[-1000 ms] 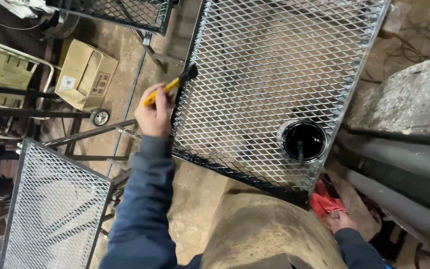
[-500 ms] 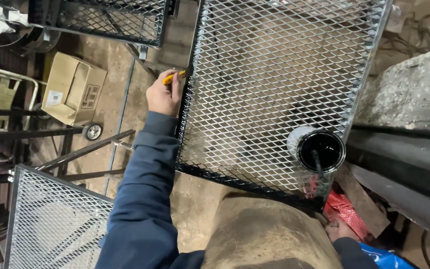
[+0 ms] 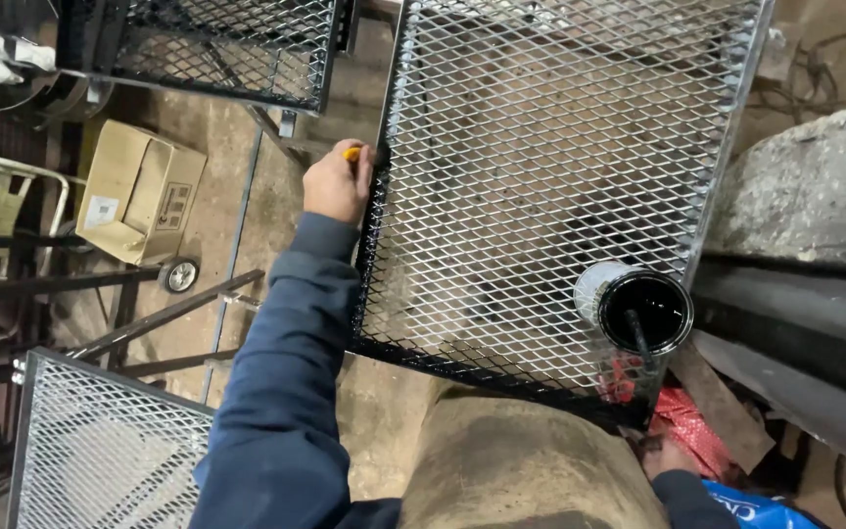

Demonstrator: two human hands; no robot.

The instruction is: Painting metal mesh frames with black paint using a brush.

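Note:
My left hand (image 3: 337, 184) grips a yellow-handled paintbrush (image 3: 354, 153) and presses it against the left frame edge of a large metal mesh panel (image 3: 550, 147). The lower part of that left edge looks wet and black. A can of black paint (image 3: 644, 312) with a stick in it rests on the mesh near its lower right corner. My right hand (image 3: 671, 456) is low at the right, partly hidden under the panel, touching a red rag or glove (image 3: 689, 423); what it holds is unclear.
A second mesh panel (image 3: 100, 451) lies at lower left, a third (image 3: 217, 44) at the top. An open cardboard box (image 3: 134, 191) and a small wheel (image 3: 180, 276) sit on the dirt floor. A concrete block (image 3: 815, 186) and dark pipes (image 3: 795, 313) flank the right side.
My left hand has slid the brush along the panel's left edge, closer to the frame, with the brush now mostly hidden by the hand. The view shifted, moving the paint can lower right.

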